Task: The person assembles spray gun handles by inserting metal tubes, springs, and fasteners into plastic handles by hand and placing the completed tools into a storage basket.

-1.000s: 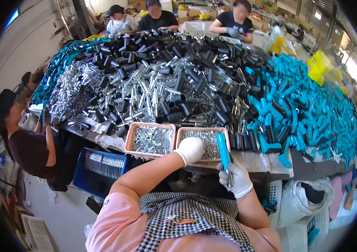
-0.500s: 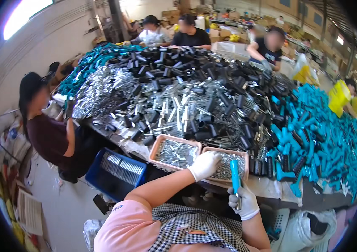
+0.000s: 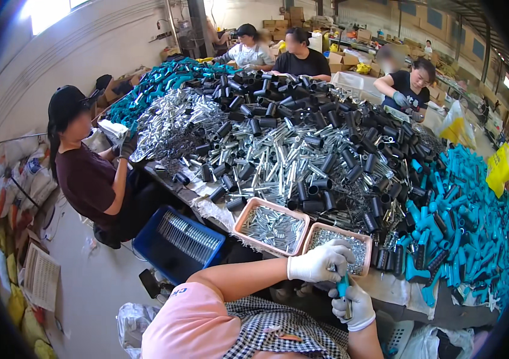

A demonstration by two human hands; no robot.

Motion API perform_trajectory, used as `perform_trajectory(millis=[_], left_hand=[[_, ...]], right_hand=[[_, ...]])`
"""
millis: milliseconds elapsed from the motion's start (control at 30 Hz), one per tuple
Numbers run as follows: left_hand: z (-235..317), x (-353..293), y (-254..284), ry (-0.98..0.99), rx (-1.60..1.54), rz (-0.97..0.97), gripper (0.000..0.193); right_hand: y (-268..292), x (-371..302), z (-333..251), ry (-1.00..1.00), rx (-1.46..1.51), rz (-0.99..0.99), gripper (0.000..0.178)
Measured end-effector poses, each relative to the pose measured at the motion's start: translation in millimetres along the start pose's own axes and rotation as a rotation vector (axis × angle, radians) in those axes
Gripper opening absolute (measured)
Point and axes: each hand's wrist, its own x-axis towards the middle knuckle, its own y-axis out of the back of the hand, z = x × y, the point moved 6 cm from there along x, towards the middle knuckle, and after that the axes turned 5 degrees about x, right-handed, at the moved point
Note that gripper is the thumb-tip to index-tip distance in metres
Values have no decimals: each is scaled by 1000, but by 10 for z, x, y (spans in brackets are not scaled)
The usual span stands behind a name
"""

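Observation:
My left hand (image 3: 320, 262), in a white glove, reaches into the right pink tray (image 3: 320, 232) of small silvery parts, its fingers bent over them. Whether it holds any part I cannot tell. Just below, my gloved right hand (image 3: 353, 303) is closed on a teal handle piece (image 3: 343, 287) with a metal shaft, held upright near the table's front edge. To the left of that tray a second pink tray (image 3: 247, 216) holds silvery metal rods.
The long table carries heaps of black tubes (image 3: 302, 113), silver rods (image 3: 272, 167) and teal handles (image 3: 464, 215). A person (image 3: 87, 173) sits at the left beside a blue crate (image 3: 176, 242). Three more people work at the far side. Sacks line the left wall.
The view has swung left and down. My left hand stays in the right tray, and my right hand has lowered the teal handle piece closer to my body.

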Motion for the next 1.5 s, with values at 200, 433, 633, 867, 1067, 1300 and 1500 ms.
perform_trajectory(millis=[200,433,633,867,1067,1300,1500], left_hand=[[-90,-78,-44,79,-84,-70,13],[-31,-130,-22,56,-82,-14,14],[-51,-207,-77,120,-63,-47,14],[69,-202,-106,52,-30,-94,15],[54,-205,-120,64,-27,-133,16],[88,-302,-151,442,50,-362,32],[252,-425,-353,292,320,-581,40]], right_hand=[[-30,-44,-13,1,-129,20,62],[-48,-80,-3,-10,-244,42,68],[-38,-114,42,-26,-304,59,71],[-63,-173,22,-51,-448,26,74],[-127,-189,51,-67,-499,36,73],[-128,-172,89,-124,-955,12,70],[-96,-201,-18,122,-1357,-146,63]])
